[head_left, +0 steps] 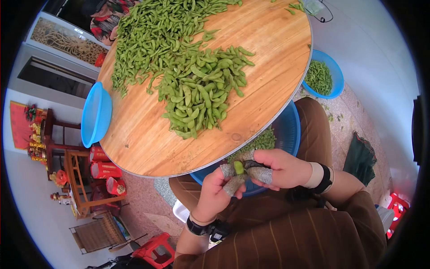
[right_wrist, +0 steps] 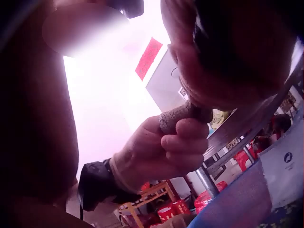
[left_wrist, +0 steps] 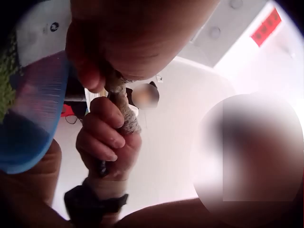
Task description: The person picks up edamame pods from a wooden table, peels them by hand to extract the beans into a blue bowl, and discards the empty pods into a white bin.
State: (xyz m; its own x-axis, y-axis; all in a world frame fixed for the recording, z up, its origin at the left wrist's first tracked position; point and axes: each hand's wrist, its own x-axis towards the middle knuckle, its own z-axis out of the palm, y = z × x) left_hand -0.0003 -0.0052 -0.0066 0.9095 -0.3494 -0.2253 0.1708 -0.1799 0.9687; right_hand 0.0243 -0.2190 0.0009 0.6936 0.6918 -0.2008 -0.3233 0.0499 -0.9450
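Observation:
Above the blue basin (head_left: 293, 130), my two hands meet around a green soybean pod (head_left: 238, 167). My left hand (head_left: 214, 195) pinches the pod between thumb and forefinger, both wrapped in grey tape (head_left: 234, 184). From the other side my right hand (head_left: 286, 169) also pinches at it with taped fingertips, its other fingers curled in. In the left wrist view a narrow black bit (left_wrist: 102, 167) shows beneath the right hand's fingers. Both wrist views leave the pod mostly hidden by fingers. Shelled green beans (head_left: 262, 140) lie in the basin.
A round wooden table (head_left: 268, 67) bears a big heap of soybean pods (head_left: 192, 89). At its left edge sits a blue basket (head_left: 96, 114). Another blue basin (head_left: 339, 76) with green pieces stands on the floor at right. Red stools (head_left: 154, 251) and a dark green cloth (head_left: 359, 159) lie around.

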